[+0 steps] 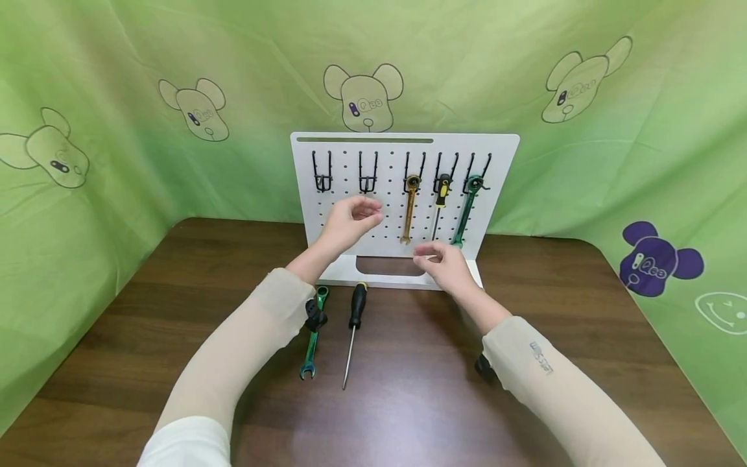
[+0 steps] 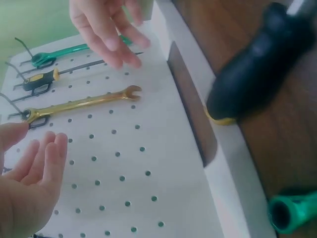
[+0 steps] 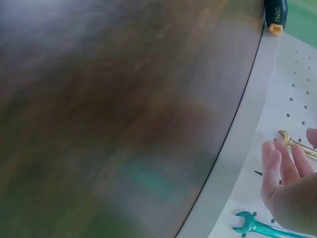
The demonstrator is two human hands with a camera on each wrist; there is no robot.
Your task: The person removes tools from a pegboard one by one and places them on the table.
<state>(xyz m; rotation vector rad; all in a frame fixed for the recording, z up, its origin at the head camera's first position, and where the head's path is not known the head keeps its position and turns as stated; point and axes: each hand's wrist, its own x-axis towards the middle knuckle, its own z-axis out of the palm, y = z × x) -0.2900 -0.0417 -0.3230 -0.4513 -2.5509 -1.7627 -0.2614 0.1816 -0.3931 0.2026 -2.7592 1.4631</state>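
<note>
Gold combination wrench [image 1: 410, 211]: hangs by its ring end from the middle hook [image 1: 406, 170] of the white pegboard [image 1: 502, 150], long axis close to upright, mouth down
Its lie from me: between my hands, right of my left hand [image 1: 353, 220], up and left of my right hand [image 1: 448, 267]; right fingertips look nearer its mouth, though I can't judge depth well
My hands: both hold nothing, fingers loosely bent, thumbs apart from them
Wrenches: three, the gold, a hanging green wrench [image 1: 465, 217] and a green wrench on the table [image 1: 310, 355]
Screwdrivers: two, a hanging yellow-and-black screwdriver [image 1: 443, 189], a black-handled screwdriver [image 1: 358, 305] on the table [image 1: 420, 376]
Hooks: five, two bare
</note>
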